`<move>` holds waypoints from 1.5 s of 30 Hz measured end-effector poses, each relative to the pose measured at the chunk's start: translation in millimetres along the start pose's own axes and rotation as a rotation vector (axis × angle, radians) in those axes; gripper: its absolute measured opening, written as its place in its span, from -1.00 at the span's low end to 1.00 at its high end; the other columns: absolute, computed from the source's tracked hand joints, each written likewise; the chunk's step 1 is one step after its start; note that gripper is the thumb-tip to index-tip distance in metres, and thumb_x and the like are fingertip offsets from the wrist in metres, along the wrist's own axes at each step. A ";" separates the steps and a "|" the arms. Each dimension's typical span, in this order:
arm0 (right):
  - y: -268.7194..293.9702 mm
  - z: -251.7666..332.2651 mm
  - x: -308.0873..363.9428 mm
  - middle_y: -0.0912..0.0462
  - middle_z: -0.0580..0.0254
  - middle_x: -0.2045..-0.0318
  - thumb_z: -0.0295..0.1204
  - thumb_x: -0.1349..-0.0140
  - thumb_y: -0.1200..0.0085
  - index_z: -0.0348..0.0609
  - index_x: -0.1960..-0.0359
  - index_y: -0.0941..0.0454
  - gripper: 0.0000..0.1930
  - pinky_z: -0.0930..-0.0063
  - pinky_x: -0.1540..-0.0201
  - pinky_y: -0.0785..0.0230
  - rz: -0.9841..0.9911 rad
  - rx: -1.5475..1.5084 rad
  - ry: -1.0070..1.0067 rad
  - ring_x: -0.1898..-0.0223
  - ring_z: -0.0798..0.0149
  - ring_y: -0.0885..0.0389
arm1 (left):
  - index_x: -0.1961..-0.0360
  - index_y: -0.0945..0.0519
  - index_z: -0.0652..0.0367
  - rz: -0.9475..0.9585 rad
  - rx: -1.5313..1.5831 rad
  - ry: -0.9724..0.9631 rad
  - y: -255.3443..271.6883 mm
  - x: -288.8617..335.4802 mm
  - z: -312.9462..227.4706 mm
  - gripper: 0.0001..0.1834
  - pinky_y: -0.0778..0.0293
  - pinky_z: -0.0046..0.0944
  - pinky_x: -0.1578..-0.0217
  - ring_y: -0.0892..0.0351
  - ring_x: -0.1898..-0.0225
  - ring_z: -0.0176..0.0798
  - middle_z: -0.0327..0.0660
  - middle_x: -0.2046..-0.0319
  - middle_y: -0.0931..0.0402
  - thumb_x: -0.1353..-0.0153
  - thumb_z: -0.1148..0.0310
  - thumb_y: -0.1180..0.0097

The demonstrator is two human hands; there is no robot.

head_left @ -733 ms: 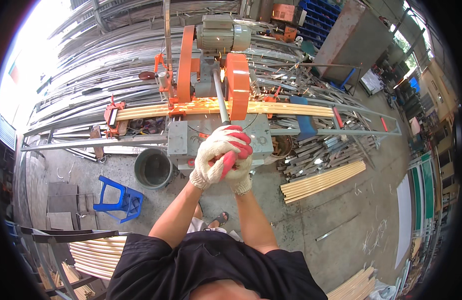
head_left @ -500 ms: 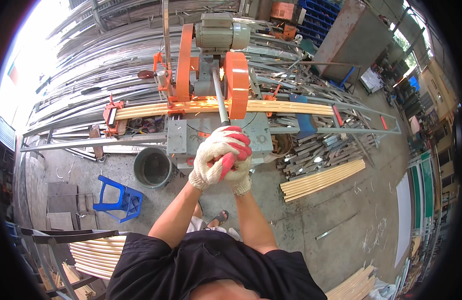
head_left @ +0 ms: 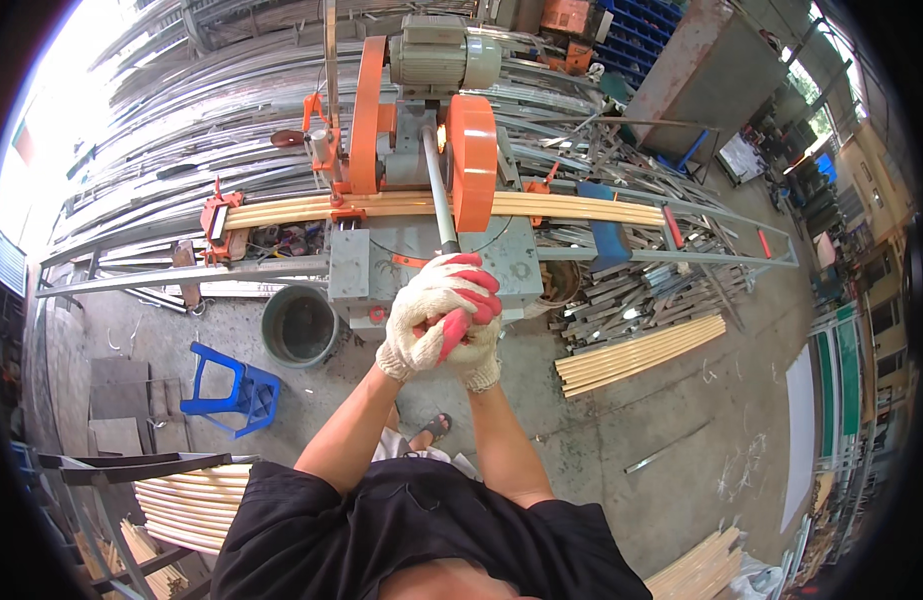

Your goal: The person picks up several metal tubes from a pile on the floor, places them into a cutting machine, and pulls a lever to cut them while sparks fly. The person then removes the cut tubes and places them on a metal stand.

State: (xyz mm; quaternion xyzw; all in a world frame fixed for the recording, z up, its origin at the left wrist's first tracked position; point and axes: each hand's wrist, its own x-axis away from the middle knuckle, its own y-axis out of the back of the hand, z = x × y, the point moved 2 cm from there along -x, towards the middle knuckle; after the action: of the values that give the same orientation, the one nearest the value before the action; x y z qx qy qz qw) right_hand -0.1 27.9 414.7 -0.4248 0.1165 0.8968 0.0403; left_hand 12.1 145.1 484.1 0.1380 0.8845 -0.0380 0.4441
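Left hand point(head_left: 419, 322) folded over right hand point(head_left: 480, 352), gloved fingers point(head_left: 473, 279) of both curled closed around near end of handle point(head_left: 436, 187); right grip partly hidden
Handle's long axis runs straight ahead from fingers, leaning slightly left
Tubes point(head_left: 578, 208) beyond fingers, crosswise, passing below handle and orange guard point(head_left: 473, 165)
Neither hand clearly nearer tubes

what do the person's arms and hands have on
The left hand and right hand wear off-white knit work gloves with ribbed cuffs; pinkish-red coating shows on fingers. The sleeves are short and black; the forearms are bare.
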 end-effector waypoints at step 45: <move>-3.9 5.3 43.6 -0.66 0.15 0.38 -0.48 0.02 -0.24 -0.20 0.29 -0.67 -0.78 0.07 -0.09 -0.55 -0.037 -0.084 -0.198 0.17 -0.03 -0.67 | 0.16 -0.71 0.24 -0.045 -0.033 0.241 19.0 53.2 -11.5 -0.75 -0.35 0.13 -0.34 -0.65 -0.09 0.03 -0.05 0.12 -0.72 -0.25 0.37 -0.08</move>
State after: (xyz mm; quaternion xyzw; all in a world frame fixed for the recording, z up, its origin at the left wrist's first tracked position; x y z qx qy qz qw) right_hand -31.1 31.8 383.7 -0.3374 0.0666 0.9377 0.0502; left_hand -21.7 176.7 449.7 0.1145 0.9348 -0.0164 0.3359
